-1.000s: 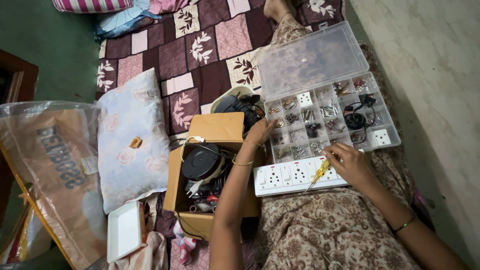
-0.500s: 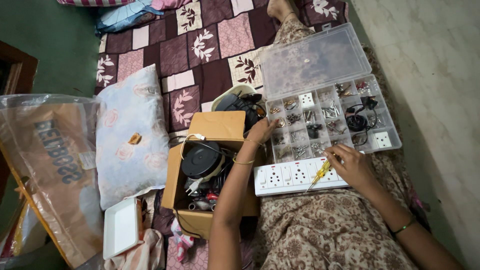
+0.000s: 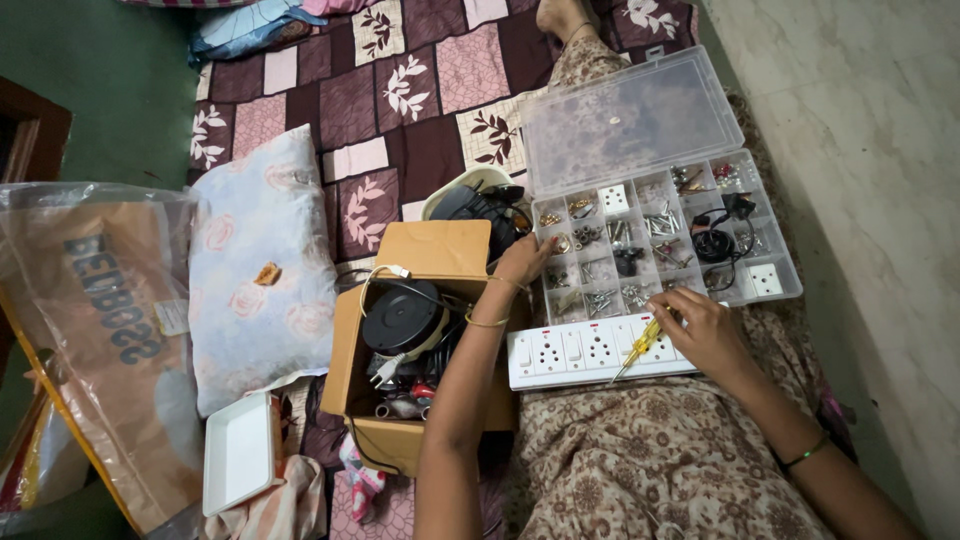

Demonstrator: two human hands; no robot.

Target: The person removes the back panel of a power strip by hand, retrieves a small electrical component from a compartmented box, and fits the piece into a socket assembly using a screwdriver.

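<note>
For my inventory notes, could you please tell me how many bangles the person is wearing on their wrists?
2 are visible: a thin gold bangle on the left wrist beside the cardboard box, and a green bangle on the right forearm over the patterned fabric. Others may be hidden out of frame.

Floral pillow (image 3: 258,265) beside cardboard box (image 3: 425,330) (cables inside); white tray (image 3: 240,452).

Organizer box (image 3: 660,235) behind socket strip (image 3: 590,352) — carton (image 3: 440,250) left.
</note>
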